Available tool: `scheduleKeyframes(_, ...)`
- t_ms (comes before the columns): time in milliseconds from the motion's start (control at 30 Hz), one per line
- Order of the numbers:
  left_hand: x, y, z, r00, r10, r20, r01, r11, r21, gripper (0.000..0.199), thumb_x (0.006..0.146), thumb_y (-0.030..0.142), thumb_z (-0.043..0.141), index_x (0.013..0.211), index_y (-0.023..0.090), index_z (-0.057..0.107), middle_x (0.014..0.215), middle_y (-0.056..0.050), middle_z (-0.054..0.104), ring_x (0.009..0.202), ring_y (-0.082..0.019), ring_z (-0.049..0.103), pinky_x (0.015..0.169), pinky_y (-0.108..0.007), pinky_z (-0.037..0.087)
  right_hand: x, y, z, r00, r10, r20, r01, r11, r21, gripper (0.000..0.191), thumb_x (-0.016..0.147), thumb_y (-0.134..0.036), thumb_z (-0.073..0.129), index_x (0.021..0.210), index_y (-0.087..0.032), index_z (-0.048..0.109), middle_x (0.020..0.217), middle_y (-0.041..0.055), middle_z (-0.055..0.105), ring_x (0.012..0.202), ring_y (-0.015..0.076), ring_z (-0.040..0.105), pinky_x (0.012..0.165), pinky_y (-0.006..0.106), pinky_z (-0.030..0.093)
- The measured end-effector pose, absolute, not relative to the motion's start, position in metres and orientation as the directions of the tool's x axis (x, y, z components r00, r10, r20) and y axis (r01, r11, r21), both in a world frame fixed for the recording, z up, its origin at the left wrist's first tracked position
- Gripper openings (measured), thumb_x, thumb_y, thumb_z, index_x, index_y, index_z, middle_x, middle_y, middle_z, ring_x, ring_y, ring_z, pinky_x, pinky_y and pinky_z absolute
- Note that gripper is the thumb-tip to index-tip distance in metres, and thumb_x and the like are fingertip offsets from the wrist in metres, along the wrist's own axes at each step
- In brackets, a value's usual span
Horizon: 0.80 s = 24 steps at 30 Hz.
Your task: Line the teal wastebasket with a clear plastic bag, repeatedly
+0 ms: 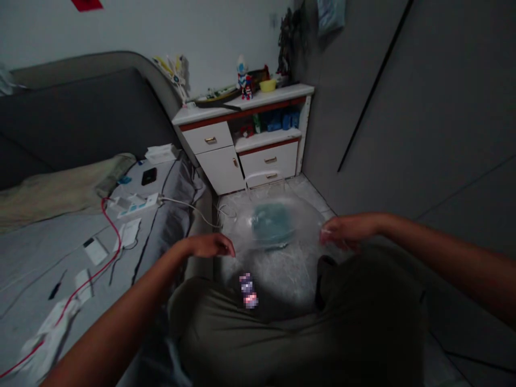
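- Tall grey flat-panelled wardrobe (423,107): smooth, matte, dark seam; borders the floor at right.
- Bed with grey sheet (24,269): soft, creased fabric; its edge probably serves as a handy shelf.
- White cabinet with brass-coloured handles (220,166): boxy, reddish-brown trim; toys along the top, likely for display.
- Clear, glossy plastic film (306,215): thin, crinkled, motion-blurred; spread above the pale marbled floor (300,188), between the hands, perhaps held wide to keep it from collapsing.
- Teal soft-looking bundle (272,223): rounded, seen through or against the film, in the middle; whether it lies inside, cannot tell.
- Right hand (342,231): fingers bent, appearing to pinch the film's edge, which would hold that side out.
- Left hand (209,246): palm down, fingers curled near the film's other side; grip unclear, cannot tell.
- White oblong power strip (141,208): hard plastic, on the bed, presumably so cables reach.
- Black rounded-corner phone (149,176): flat, glossy, beside the strip.
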<state>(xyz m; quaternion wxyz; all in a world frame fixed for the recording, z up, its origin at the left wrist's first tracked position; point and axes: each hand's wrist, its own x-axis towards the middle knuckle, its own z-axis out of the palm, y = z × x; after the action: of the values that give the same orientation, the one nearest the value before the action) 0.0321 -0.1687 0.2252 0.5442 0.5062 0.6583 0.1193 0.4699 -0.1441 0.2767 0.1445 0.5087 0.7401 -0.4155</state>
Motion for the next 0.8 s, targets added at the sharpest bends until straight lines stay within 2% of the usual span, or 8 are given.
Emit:
scheduleKeyframes(100, 0.027, -0.145, 0.238, 0.316, 0.829, -0.46, 0.676, 0.143, 0.723, 0.016, 0.064, 0.025, 0.086, 0.08, 0.025, 0.083, 0.088, -0.003, 0.083, 0.096, -0.027, 0.076, 0.09, -0.03, 0.059, 0.481, -0.111, 0.27, -0.425, 0.659, -0.621, 0.778, -0.085, -0.622, 0.022, 0.103, -0.035, 0.055, 0.118, -0.02, 0.061, 0.072, 0.002, 0.064, 0.049, 0.0124, 0.057, 0.047, 0.023, 0.047)
scheduleKeyframes(200, 0.034, -0.117, 0.239, 0.178, 0.95, -0.256, 0.777, 0.024, 0.629, 0.019, 0.068, 0.03, 0.083, 0.087, 0.026, 0.085, 0.1, -0.006, 0.085, 0.106, -0.031, 0.076, 0.1, -0.033, 0.056, 0.482, -0.079, 0.267, -0.229, 0.86, -0.455, 0.648, -0.214, -0.731, 0.028, 0.103, -0.03, 0.054, 0.128, -0.024, 0.043, 0.068, -0.0042, 0.059, 0.041, 0.0086, 0.044, 0.043, 0.019, 0.036)
scheduleKeyframes(300, 0.048, -0.101, 0.229, 0.102, 0.955, -0.278, 0.962, -0.023, 0.273, 0.041, 0.081, 0.041, 0.078, 0.118, 0.025, 0.083, 0.124, -0.012, 0.08, 0.123, -0.035, 0.072, 0.109, -0.039, 0.052, 0.477, -0.064, 0.264, -0.152, 0.917, -0.369, 0.518, -0.244, -0.82, 0.033, 0.096, -0.023, 0.058, 0.122, -0.028, 0.038, 0.065, -0.0086, 0.055, 0.039, 0.0078, 0.04, 0.044, 0.018, 0.037)
scheduleKeyframes(433, 0.06, -0.099, 0.221, -0.01, 0.937, -0.349, 0.991, -0.039, -0.131, 0.088, 0.093, 0.065, 0.061, 0.169, 0.026, 0.038, 0.151, -0.019, 0.064, 0.138, -0.039, 0.062, 0.108, -0.048, 0.053, 0.477, -0.052, 0.262, -0.27, 0.925, -0.266, 0.461, -0.119, -0.88, 0.012, 0.087, -0.021, 0.058, 0.094, -0.023, 0.049, 0.056, -0.0088, 0.043, 0.038, 0.0079, 0.038, 0.044, 0.02, 0.039)
scheduleKeyframes(533, 0.063, -0.1, 0.222, -0.087, 0.963, -0.255, 0.984, 0.043, -0.173, 0.109, 0.087, 0.072, 0.065, 0.174, 0.024, 0.02, 0.144, -0.023, 0.068, 0.129, -0.042, 0.067, 0.101, -0.049, 0.056, 0.483, -0.044, 0.266, -0.335, 0.91, -0.242, 0.645, 0.034, -0.764, 0.011, 0.088, -0.026, 0.058, 0.089, -0.018, 0.065, 0.054, -0.0039, 0.048, 0.041, 0.0107, 0.046, 0.047, 0.024, 0.043)
scheduleKeyframes(633, 0.066, -0.099, 0.226, -0.126, 0.987, -0.099, 0.984, 0.111, -0.141, 0.115, 0.086, 0.067, 0.07, 0.174, 0.025, 0.01, 0.135, -0.022, 0.072, 0.117, -0.041, 0.072, 0.095, -0.048, 0.058, 0.483, -0.043, 0.272, -0.373, 0.922, -0.108, 0.819, 0.272, -0.505, 0.033, 0.09, -0.033, 0.063, 0.117, -0.019, 0.077, 0.072, 0.0042, 0.069, 0.064, 0.0193, 0.066, 0.064, 0.029, 0.054)
scheduleKeyframes(733, 0.07, -0.1, 0.226, -0.166, 0.985, 0.038, 0.982, 0.168, -0.087, 0.116, 0.09, 0.059, 0.071, 0.174, 0.027, -0.002, 0.133, -0.022, 0.071, 0.11, -0.039, 0.074, 0.092, -0.048, 0.059, 0.472, -0.052, 0.274, -0.333, 0.941, 0.052, 0.91, 0.335, -0.243, 0.067, 0.09, -0.046, 0.07, 0.152, -0.023, 0.062, 0.11, 0.0111, 0.079, 0.1, 0.0308, 0.073, 0.088, 0.039, 0.057)
scheduleKeyframes(800, 0.073, -0.104, 0.221, -0.204, 0.975, 0.088, 0.978, 0.207, -0.03, 0.116, 0.092, 0.055, 0.07, 0.174, 0.027, -0.006, 0.134, -0.022, 0.069, 0.11, -0.039, 0.075, 0.091, -0.048, 0.059, 0.462, -0.061, 0.272, -0.271, 0.961, 0.063, 0.951, 0.277, -0.139, 0.09, 0.088, -0.059, 0.073, 0.166, -0.025, 0.044, 0.122, 0.0144, 0.077, 0.11, 0.0363, 0.072, 0.094, 0.045, 0.056)
